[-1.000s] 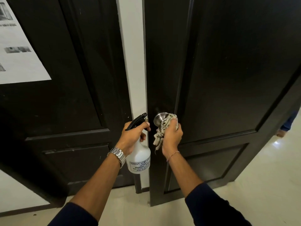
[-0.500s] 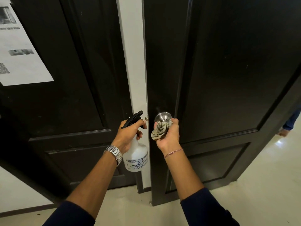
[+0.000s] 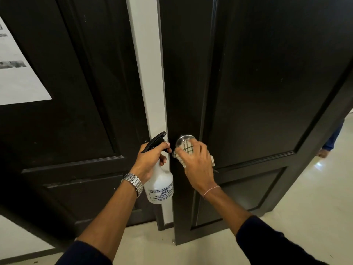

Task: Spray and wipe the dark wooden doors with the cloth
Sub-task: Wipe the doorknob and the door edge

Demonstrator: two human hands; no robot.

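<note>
head view: checked cloth bunched over silver knob.

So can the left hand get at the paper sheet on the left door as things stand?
Probably not freely: the left hand grips the spray bottle, well below the paper sheet. Nothing blocks the way up the left door.

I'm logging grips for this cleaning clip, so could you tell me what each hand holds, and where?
Left hand grips the spray bottle at its neck; right hand holds the cloth against the knob.
</note>
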